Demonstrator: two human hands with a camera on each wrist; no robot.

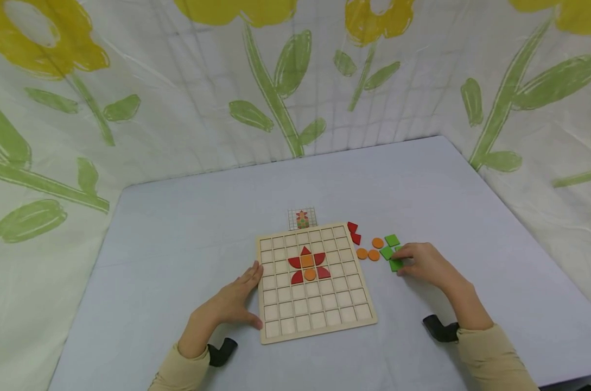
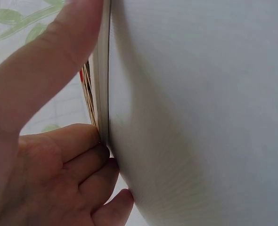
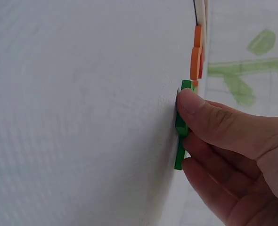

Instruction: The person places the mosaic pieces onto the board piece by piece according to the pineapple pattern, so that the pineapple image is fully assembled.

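Note:
A wooden grid board [image 1: 285, 296] lies on the table with a small figure laid in its cells: a red triangle [image 1: 305, 251], an orange square [image 1: 307, 261], an orange disc [image 1: 310, 274] and several red quarter-round tiles [image 1: 321, 258]. Along the board's left edge rests my left hand [image 1: 232, 298], fingers extended and thumb spread towards the near corner. To the right of the board, my right hand [image 1: 424, 264] has thumb and fingers at a cluster of green square tiles [image 1: 392, 240]. It pinches one green tile [image 3: 181, 123] close to the tabletop; the index fingertip is partly hidden.
Loose orange discs [image 1: 374, 255] lie between the board and the green tiles. Red tiles [image 1: 352, 227] sit by the board's upper right corner. A small pattern card [image 1: 295, 218] lies behind the board. A flower-printed curtain [image 1: 188, 119] hangs along the table's far side.

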